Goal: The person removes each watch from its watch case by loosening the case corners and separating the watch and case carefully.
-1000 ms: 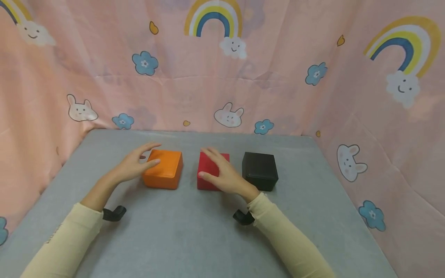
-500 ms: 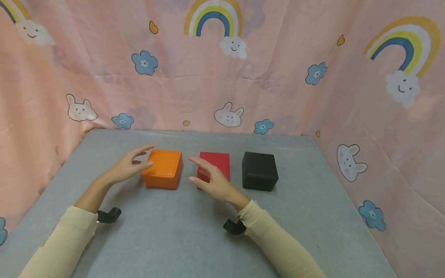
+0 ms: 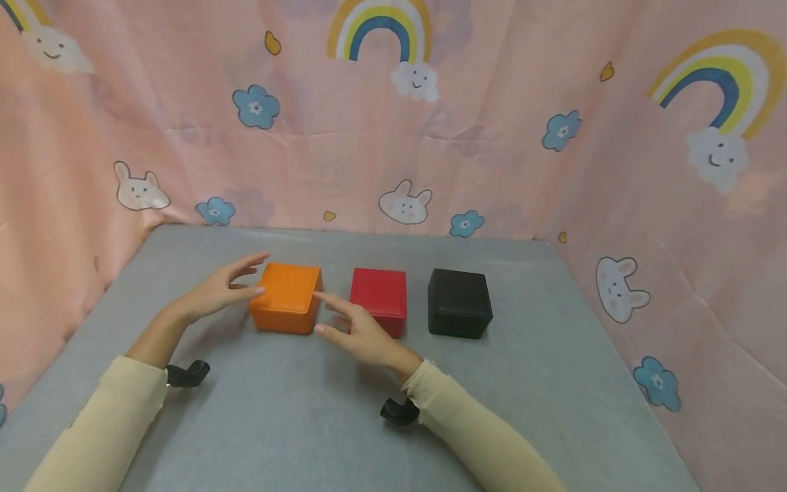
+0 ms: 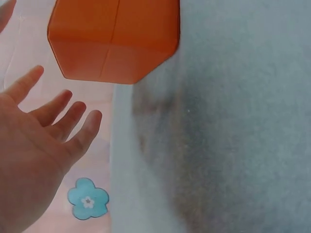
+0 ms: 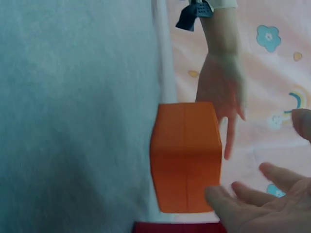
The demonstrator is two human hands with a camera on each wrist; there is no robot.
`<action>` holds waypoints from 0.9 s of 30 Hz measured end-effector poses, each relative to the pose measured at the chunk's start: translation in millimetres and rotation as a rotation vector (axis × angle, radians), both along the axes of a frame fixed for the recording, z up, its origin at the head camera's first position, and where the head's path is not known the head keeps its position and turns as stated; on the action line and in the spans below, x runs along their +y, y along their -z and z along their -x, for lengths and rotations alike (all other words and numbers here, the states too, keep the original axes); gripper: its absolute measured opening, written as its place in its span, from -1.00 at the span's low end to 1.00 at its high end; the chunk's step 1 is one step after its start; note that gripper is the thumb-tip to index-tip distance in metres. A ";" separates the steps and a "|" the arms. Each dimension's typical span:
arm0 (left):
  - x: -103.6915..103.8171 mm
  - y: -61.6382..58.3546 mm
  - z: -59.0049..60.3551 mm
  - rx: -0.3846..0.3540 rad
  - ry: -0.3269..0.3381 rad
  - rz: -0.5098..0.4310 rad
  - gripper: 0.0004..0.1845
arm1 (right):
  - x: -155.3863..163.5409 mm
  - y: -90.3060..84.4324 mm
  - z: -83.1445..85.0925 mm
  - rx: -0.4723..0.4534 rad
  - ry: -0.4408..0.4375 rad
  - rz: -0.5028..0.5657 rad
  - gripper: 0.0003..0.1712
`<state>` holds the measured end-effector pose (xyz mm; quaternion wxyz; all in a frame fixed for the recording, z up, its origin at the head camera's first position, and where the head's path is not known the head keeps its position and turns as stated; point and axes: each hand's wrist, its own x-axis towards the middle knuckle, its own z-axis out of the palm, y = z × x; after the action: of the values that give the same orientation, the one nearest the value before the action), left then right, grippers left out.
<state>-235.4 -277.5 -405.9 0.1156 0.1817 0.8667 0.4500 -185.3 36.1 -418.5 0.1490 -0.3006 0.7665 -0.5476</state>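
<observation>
An orange box [image 3: 287,290] with rounded edges sits on the grey table between my two hands. At its left side is my left hand [image 3: 224,290], fingers spread and lightly bent, thumb tip overlapping the box edge in the head view. My right hand [image 3: 365,336] reaches in from the right, its fingertips right at the box's right side. It covers the lower left corner of a red box [image 3: 380,290]. In the left wrist view, a gap shows between the left hand [image 4: 41,145] and the orange box [image 4: 116,41]. Nothing is held in either hand.
A black box [image 3: 459,301] stands right of the red one, in the same row. Pink printed curtain [image 3: 492,137] rises behind and beside the grey table [image 3: 295,424]. A dark wrist mount [image 3: 188,374] juts from the left sleeve, another mount [image 3: 400,412] from the right.
My right hand has moved left and toward me, from over the red box to the orange box's right side. The left hand has shifted slightly left. The boxes stay in place.
</observation>
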 end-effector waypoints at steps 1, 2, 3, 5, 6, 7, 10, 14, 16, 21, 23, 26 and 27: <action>-0.6 0.6 0.8 -0.006 0.004 -0.002 -0.20 | -1.9 1.2 0.0 -0.015 0.003 -0.006 -0.28; -1.1 1.3 1.4 -0.009 0.010 -0.005 -0.19 | -3.8 3.1 0.2 -0.030 0.009 -0.014 -0.27; -1.7 1.9 1.8 -0.013 0.016 -0.008 -0.18 | -5.6 4.5 0.2 -0.049 0.016 -0.022 -0.25; -2.8 3.1 2.5 -0.024 0.023 -0.010 -0.17 | -9.5 7.2 0.5 -0.089 0.036 -0.031 -0.23; -3.3 3.3 2.7 -0.028 0.026 -0.010 -0.16 | -11.6 8.3 0.7 -0.111 0.047 -0.032 -0.21; -4.0 3.7 3.1 -0.032 0.027 -0.009 -0.16 | -13.6 9.2 0.9 -0.133 0.060 -0.034 -0.19; -5.9 4.2 4.1 -0.058 0.030 0.000 -0.15 | -19.6 12.0 2.2 -0.201 0.103 -0.040 -0.13; -7.6 4.8 5.6 -0.097 0.046 0.003 -0.14 | -28.6 18.1 5.3 -0.270 0.159 -0.062 0.00; -7.7 5.8 7.2 -0.108 0.060 0.004 -0.12 | -33.5 21.2 6.6 -0.290 0.176 -0.069 0.06; -6.4 9.7 9.1 -0.135 0.086 0.007 -0.05 | -42.0 29.8 8.3 -0.292 0.211 -0.093 0.15; -5.2 10.7 8.0 -0.142 0.090 0.008 -0.03 | -43.6 32.6 9.0 -0.272 0.225 -0.110 0.16; -3.9 12.3 7.2 -0.138 0.094 0.009 0.01 | -45.4 34.2 10.4 -0.243 0.245 -0.131 0.15; -3.5 12.7 7.2 -0.139 0.093 0.011 0.03 | -46.1 34.4 10.9 -0.234 0.249 -0.132 0.14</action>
<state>-242.6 -281.0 -418.6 0.1974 0.1892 0.8497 0.4509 -196.3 -10.0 -452.9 0.1875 -0.1273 0.8097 -0.5414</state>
